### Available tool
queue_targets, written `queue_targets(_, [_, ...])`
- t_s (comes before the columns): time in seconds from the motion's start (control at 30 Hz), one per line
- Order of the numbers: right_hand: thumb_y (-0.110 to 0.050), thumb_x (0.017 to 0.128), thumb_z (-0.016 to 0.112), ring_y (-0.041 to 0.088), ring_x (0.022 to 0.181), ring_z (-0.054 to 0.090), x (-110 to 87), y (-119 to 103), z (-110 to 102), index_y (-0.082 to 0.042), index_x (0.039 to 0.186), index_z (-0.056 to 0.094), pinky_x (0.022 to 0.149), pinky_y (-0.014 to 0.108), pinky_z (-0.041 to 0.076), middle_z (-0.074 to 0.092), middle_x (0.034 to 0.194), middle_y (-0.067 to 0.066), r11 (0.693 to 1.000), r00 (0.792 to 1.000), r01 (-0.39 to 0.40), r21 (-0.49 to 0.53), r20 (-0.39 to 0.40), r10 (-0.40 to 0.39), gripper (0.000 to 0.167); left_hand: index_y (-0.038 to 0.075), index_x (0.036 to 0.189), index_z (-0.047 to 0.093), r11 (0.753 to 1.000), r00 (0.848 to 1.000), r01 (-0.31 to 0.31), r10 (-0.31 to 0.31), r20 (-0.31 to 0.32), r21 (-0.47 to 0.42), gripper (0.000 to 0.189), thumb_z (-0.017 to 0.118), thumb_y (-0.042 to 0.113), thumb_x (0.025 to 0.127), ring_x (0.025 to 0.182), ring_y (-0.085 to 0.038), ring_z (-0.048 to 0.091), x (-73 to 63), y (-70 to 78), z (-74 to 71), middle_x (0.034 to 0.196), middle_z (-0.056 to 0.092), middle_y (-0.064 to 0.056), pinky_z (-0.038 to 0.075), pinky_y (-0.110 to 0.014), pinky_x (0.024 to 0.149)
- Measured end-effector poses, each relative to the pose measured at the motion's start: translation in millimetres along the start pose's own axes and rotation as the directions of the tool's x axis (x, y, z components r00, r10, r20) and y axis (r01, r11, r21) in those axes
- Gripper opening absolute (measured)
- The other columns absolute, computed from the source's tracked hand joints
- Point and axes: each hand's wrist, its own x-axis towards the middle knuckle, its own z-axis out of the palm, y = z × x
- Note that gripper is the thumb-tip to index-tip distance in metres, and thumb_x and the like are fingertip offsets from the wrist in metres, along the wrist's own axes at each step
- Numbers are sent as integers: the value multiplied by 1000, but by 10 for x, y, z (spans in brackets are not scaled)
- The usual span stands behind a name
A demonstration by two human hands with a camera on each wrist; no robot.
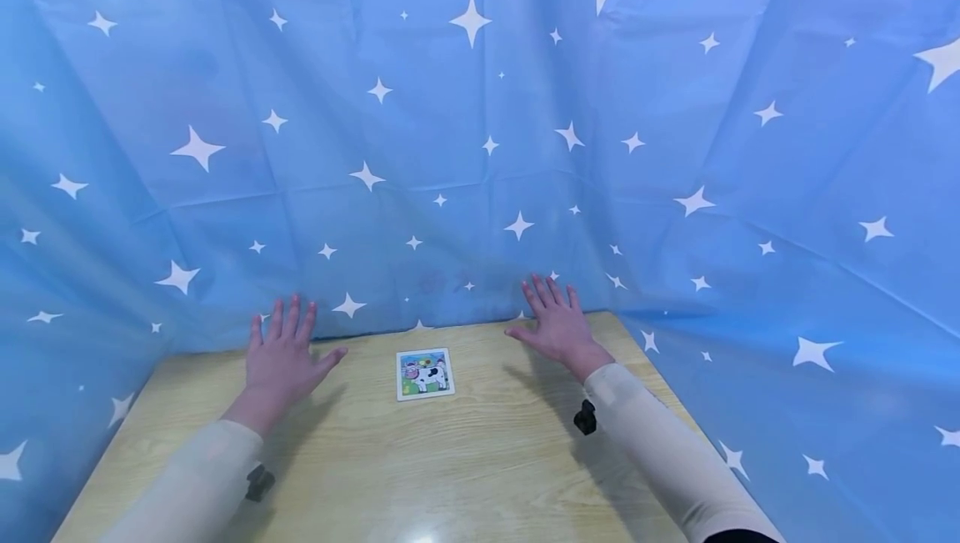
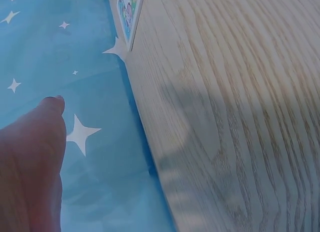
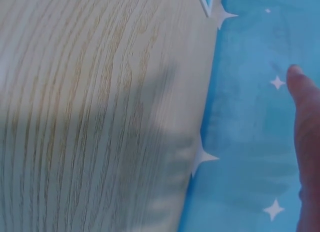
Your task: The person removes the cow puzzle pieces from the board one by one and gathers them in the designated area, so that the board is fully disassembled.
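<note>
A square picture puzzle with a cow on it and a white border lies flat near the table's far edge, between the two hands. To its left my left hand is held over the table with fingers spread and nothing in them. My right hand is to the puzzle's right, fingers also spread, holding nothing. Both hands cast shadows on the wood. In the left wrist view the puzzle shows at the top, and in the right wrist view only a corner of it appears.
The light wooden table ends at a blue curtain with white stars, which hangs behind it and along both sides. Small black wrist mounts sit under the pale sleeves.
</note>
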Motion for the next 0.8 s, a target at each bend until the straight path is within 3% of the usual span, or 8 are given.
queue_targets(0.4, [-79, 103, 53, 42, 169, 14, -2, -165, 20, -12, 177, 25, 134, 67, 7, 18, 184, 15, 998, 999, 27, 61, -32, -25, 104, 1, 174, 26, 1000, 1000, -6, 6, -4, 3, 105, 52, 76, 105, 167, -54, 6, 17, 63, 93, 181, 12, -30, 0, -74, 130])
queue_targets(0.6, [-83, 102, 48, 42, 169, 15, 44, -273, 62, -13, 177, 26, 133, 68, 10, 19, 184, 15, 997, 998, 50, 55, -44, -48, 105, 1, 174, 26, 1000, 1000, -15, 15, -10, -10, 107, 50, 78, 105, 166, -54, 8, 35, 118, 179, 181, 12, -30, 1, -75, 130])
queue_targets(0.8, [-81, 102, 51, 42, 169, 15, 22, -352, 130, -13, 177, 26, 134, 64, 13, 17, 184, 15, 993, 996, 90, 82, -10, -90, 104, 0, 174, 26, 999, 999, -35, 35, 2, -42, 105, 49, 77, 106, 167, -53, 10, 62, 227, 288, 181, 13, -29, 5, -76, 130])
